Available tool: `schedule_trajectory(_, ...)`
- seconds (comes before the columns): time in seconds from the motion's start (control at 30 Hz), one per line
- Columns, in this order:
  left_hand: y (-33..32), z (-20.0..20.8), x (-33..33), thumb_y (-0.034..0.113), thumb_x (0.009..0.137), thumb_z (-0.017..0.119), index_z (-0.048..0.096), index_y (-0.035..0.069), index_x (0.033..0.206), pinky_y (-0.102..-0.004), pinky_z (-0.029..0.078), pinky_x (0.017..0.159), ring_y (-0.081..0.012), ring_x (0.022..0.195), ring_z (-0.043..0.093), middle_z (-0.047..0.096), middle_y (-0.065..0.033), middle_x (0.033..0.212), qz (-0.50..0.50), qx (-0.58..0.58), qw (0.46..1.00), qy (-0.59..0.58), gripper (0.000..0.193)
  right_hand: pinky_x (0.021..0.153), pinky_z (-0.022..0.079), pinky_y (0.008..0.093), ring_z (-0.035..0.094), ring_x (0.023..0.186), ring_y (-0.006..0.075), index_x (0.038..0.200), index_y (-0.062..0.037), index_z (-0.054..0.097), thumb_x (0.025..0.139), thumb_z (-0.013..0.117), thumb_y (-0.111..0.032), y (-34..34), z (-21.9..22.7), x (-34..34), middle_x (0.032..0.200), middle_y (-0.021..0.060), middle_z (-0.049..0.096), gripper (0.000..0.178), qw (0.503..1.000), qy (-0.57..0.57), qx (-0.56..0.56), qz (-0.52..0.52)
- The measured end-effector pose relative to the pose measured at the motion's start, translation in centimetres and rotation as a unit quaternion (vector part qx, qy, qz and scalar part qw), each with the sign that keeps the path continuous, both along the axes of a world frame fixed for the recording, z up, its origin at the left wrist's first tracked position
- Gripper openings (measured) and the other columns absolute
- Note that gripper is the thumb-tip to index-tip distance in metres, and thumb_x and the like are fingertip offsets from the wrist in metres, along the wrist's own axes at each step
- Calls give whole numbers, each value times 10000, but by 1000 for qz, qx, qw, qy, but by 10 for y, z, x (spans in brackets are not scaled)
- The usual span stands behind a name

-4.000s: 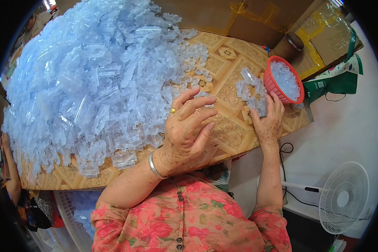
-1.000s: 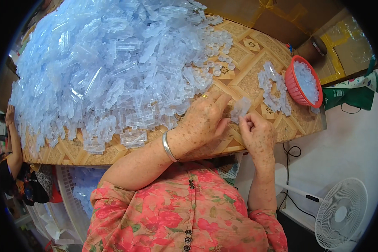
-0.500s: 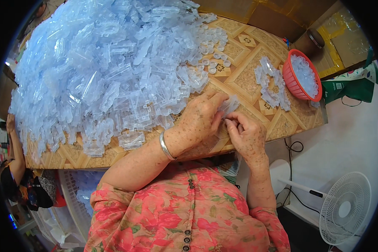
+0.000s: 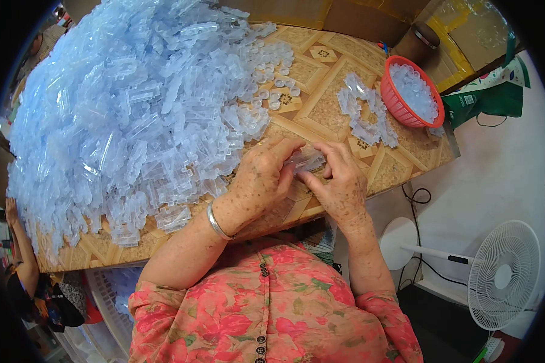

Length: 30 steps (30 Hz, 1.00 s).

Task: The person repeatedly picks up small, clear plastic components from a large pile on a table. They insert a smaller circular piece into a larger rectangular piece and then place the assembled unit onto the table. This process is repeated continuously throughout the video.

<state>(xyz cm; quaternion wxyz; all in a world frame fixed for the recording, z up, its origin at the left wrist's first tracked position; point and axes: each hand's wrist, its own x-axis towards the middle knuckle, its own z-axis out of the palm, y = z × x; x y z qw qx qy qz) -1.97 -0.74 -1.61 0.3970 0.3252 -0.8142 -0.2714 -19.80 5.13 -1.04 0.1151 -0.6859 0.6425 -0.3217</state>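
While the left hand (image 4: pixel 257 176) and right hand (image 4: pixel 343 187) pinch a clear plastic piece (image 4: pixel 309 159) at frame centre, two-handed handling seems under way. The next move likely calls for fingertip control.

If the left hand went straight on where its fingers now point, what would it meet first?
The left hand would first meet the clear plastic piece at its fingertips; then, probably, the fingers of the right hand, though depth is hard to judge here.
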Motion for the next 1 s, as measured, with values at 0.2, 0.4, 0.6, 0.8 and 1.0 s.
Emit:
schedule_trajectory(0.2, 3, 6, 2, -6, 846, 687, 641, 13, 1160, -352, 545, 691, -255, 784, 683, 687, -141, 935, -17, 58, 998, 30, 319, 610, 512, 314, 588, 637, 164, 1109, -53, 661, 726, 834, -171, 0, 2, -2, 1033, 59, 642, 436, 998, -30, -42, 19)
schedule_trajectory(0.4, 3, 5, 7, 70, 949, 647, 595, 29, 1054, -261, 532, 564, -134, 689, 669, 705, -92, 949, -27, 260, 964, 36, 124, 772, 526, 374, 643, 869, 267, 1135, -55, 664, 754, 841, -238, -2, 9, -16, 1094, 88, 662, 458, 995, -33, -72, 63)
schedule_trajectory(0.6, 2, 16, 6, 158, 1014, 603, 507, 69, 1078, -225, 572, 564, -158, 797, 720, 690, -89, 1028, -75, 499, 825, 254, 145, 1065, 388, 468, 508, 1237, 351, 1150, -23, 665, 847, 752, -231, -23, 9, -68, 1252, 141, 616, 378, 951, 246, -105, -156)
schedule_trajectory(0.8, -1, 18, 9, 178, 1020, 591, 504, 44, 1086, -240, 590, 621, -180, 887, 723, 685, -135, 1104, -82, 528, 794, 289, 173, 1086, 348, 496, 526, 1186, 345, 1017, -24, 644, 807, 767, -161, -15, -5, -79, 1342, 164, 557, 279, 952, 265, -110, -102)
schedule_trajectory(1.0, -5, 14, 9, 221, 1030, 560, 542, -13, 1247, -284, 596, 768, -210, 1003, 701, 671, -185, 1199, -133, 546, 746, 357, 320, 896, 469, 440, 585, 1034, 313, 963, -50, 629, 727, 810, -57, 4, -1, -58, 1156, 127, 560, 298, 990, 74, -64, -105)
